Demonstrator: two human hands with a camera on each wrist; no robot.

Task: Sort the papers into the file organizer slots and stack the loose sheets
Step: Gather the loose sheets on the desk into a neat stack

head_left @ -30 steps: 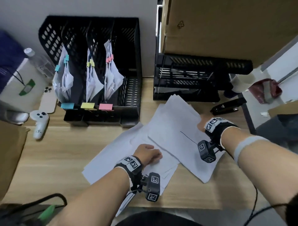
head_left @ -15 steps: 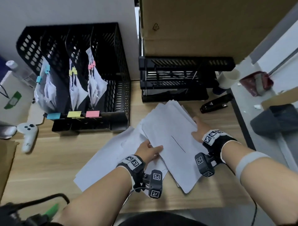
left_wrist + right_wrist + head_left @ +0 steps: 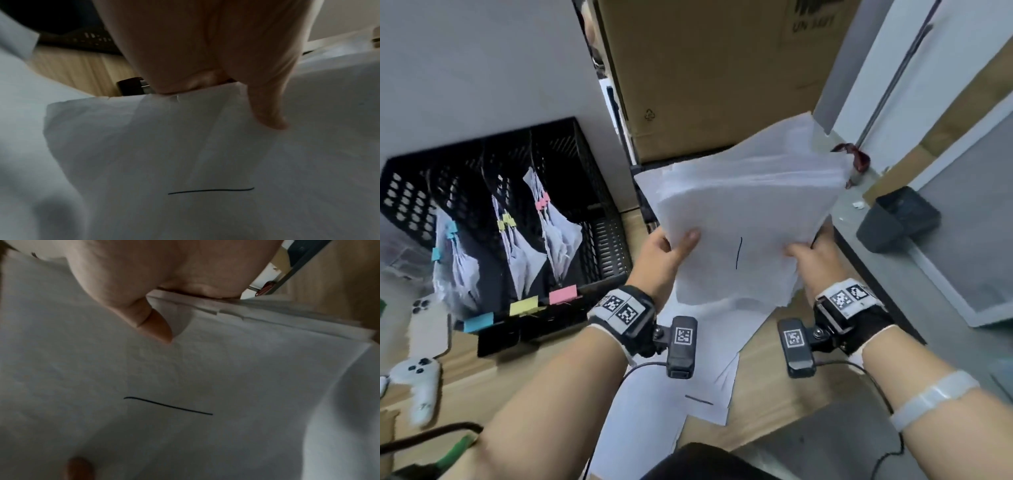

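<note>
Both the left hand (image 3: 666, 255) and right hand (image 3: 813, 255) pinch the paper stack (image 3: 743, 219), thumbs on top, fingers apparently beneath.

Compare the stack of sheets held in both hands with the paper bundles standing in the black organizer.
The held stack is loose and unclipped, gripped by the left hand and right hand above the desk; the organizer bundles stand in slots, each clipped blue, yellow or pink. The held sheets lie flat and large; the bundles hang crumpled and narrow. Both are white paper.
</note>
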